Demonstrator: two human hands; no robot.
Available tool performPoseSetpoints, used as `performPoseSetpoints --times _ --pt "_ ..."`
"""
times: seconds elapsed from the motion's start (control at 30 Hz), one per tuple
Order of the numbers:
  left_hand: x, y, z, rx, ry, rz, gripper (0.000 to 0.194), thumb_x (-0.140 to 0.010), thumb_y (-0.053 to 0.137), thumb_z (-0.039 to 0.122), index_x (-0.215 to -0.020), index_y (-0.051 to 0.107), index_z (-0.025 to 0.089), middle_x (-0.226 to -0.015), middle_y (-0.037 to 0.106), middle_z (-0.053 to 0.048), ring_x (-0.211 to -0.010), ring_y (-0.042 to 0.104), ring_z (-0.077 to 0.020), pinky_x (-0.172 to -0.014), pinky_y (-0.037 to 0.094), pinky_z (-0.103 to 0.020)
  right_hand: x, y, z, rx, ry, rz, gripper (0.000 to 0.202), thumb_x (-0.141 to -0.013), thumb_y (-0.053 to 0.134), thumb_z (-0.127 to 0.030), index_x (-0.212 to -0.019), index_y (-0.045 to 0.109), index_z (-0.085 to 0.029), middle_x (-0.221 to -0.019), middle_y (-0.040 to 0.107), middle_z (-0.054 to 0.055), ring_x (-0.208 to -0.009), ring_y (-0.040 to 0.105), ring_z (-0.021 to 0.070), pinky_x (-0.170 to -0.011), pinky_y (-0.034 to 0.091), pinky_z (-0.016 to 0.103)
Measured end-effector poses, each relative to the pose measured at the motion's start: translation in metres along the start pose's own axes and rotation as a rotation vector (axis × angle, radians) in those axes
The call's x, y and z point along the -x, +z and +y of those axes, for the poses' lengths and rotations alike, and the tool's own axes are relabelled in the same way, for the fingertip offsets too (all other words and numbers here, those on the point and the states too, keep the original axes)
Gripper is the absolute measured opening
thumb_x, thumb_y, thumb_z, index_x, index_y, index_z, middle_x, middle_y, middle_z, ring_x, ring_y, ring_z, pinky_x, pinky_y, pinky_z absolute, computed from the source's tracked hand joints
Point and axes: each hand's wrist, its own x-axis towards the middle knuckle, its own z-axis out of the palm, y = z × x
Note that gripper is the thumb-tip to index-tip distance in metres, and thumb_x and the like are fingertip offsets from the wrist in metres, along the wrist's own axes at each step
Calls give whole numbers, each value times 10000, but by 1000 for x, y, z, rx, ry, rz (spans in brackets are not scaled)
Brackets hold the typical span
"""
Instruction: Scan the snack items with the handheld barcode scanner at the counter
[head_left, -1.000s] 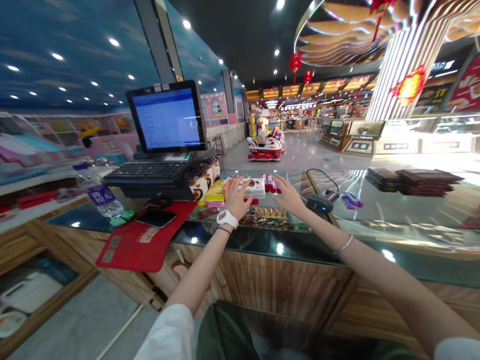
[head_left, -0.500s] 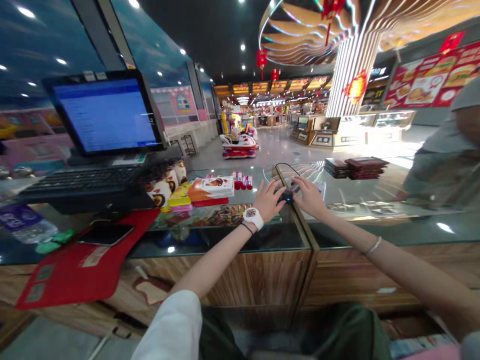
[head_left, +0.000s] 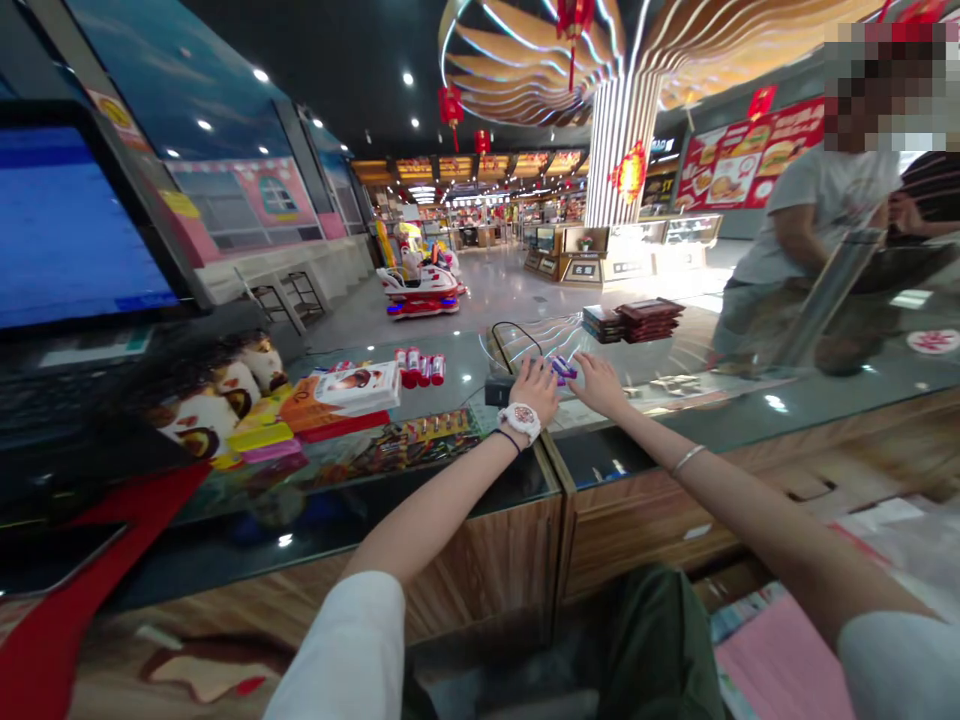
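Reaching out over a glass counter (head_left: 420, 520), both hands sit close together near its far edge. The left hand (head_left: 534, 385), a white watch (head_left: 519, 419) on its wrist, lies palm down with fingers spread over a dark scanner (head_left: 496, 388); a black cable (head_left: 510, 335) loops away behind it. Whether the fingers actually grasp the scanner or just rest on it — cannot tell. The right hand (head_left: 598, 383), a thin bracelet (head_left: 688, 459) on its wrist, also lies flat and loosely spread, fingertips at a small purple packet (head_left: 561, 368) that sits between the two hands; it touches the packet or is right beside it, but no closed hold is visible.

Left of the hands on the counter: a white box (head_left: 358, 385) with a picture on it, lying on top of orange and red flat packs, and a row of small red tubes (head_left: 420, 367) just behind it. Further left, drink cups (head_left: 225, 390) with cartoon art, then a monitor (head_left: 67, 230) with a blue screen. A stack of dark flat boxes (head_left: 634, 318) sits well beyond the right hand. A person in a grey shirt (head_left: 810, 215) stands across the counter at far right.
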Motion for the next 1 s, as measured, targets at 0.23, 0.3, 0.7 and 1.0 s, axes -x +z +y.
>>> performPoseSetpoints --times 0.23,0.3,0.7,1.0 --pt "-23 24 12 17 -73 -60 533 -955 460 325 -1437 510 103 -1405 592 -186 -1419 414 -343 -1219 117 -632 -8 -2 -3 -32 75 -211 625 -905 489 -230 -1522 388 -221 -1515 492 122 -1396 448 303 -1155 303 549" --pt "-28 25 15 12 -96 -97 533 -962 432 299 -1437 503 66 -1388 600 -205 -1404 432 -339 -1228 107 -599 -11 -4 -5 -41 76 -248 591 -913 484 -218 -1501 425 -242 -1488 530 104 -1373 481 290 -1154 307 536" --pt "-45 20 20 143 -106 -219 542 -976 354 204 -1497 404 61 -1476 537 -142 -1408 428 -327 -1244 115 -571 -11 -21 12 -46 280 -79 295 -869 579 -190 -1112 743 -221 -1022 783 73 -1010 713 251 -938 482 355" --pt "-32 -12 12 171 -133 -62 518 -951 438 207 -1465 447 148 -1530 471 -136 -1417 415 -279 -1129 406 -455 -13 -23 12 -368 173 245 318 -852 529 -211 -1122 698 -208 -1027 778 66 -976 705 236 -966 481 401"
